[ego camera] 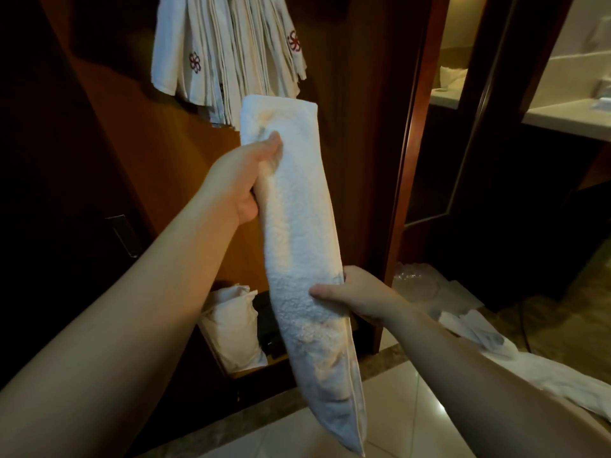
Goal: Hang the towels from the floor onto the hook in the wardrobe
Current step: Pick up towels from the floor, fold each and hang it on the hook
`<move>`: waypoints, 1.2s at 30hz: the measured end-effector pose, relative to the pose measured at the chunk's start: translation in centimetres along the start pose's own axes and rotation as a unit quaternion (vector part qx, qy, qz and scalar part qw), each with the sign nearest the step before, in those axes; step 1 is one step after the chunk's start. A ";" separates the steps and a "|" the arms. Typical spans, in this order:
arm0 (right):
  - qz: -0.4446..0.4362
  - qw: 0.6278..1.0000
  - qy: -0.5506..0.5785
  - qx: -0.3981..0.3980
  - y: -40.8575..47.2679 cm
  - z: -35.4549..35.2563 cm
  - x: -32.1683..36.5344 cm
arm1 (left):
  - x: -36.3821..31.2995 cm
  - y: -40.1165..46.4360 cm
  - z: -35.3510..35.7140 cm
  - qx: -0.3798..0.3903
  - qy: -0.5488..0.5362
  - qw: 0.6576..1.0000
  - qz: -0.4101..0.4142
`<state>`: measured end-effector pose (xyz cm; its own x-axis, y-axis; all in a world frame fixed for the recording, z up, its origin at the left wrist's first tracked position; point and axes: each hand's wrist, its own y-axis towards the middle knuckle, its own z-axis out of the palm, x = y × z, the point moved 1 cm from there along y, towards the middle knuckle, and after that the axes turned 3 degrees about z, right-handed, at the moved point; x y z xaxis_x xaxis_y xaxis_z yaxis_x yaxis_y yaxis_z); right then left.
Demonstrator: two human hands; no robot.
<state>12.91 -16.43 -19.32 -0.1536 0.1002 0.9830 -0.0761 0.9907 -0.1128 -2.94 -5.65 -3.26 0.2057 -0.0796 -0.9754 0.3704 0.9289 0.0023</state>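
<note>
Wardrobe panelling of dark wood fills most of my view, its door frame at the right. Floor tiles run pale below, with loose white towels lying on them at the right. A bunch of hung towels with red emblems dangles at the top. I see a long folded white towel held up slantwise in front of the wardrobe, its top just below the hung bunch. My left hand has its grip closed around the upper part; my right hand pinches the lower part, thumb on the front.
</note>
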 end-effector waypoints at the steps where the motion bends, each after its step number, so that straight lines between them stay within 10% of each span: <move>1: -0.005 1.000 -0.008 -0.006 0.0 -0.2 0.2 | -0.2 0.1 0.0 -0.007 -0.003 1.000 0.004; 7: 0.010 0.999 0.042 0.009 -0.3 -1.3 0.5 | -1.4 0.6 0.2 -0.006 -0.010 1.000 0.010; 21: -0.067 0.949 -0.263 -0.157 -1.3 -1.9 1.7 | -2.8 1.5 2.7 0.031 -0.042 0.998 0.035; 25: -0.056 0.972 -0.198 -0.118 -1.4 -2.6 2.1 | -3.6 1.9 2.6 0.040 -0.036 0.998 0.029; 31: 0.037 0.965 0.259 0.025 -0.4 -3.6 0.8 | -4.5 3.4 2.5 0.040 -0.064 0.997 0.005; 36: 0.114 0.973 0.166 0.116 -0.2 -3.6 0.7 | -4.5 6.0 2.4 0.002 -0.042 0.999 -0.013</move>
<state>16.39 -16.18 -18.08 0.1304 0.3778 0.9167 -0.3040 0.8953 -0.3257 0.49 -0.56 1.67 0.2705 -0.1341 -0.9533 0.3799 0.9248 -0.0223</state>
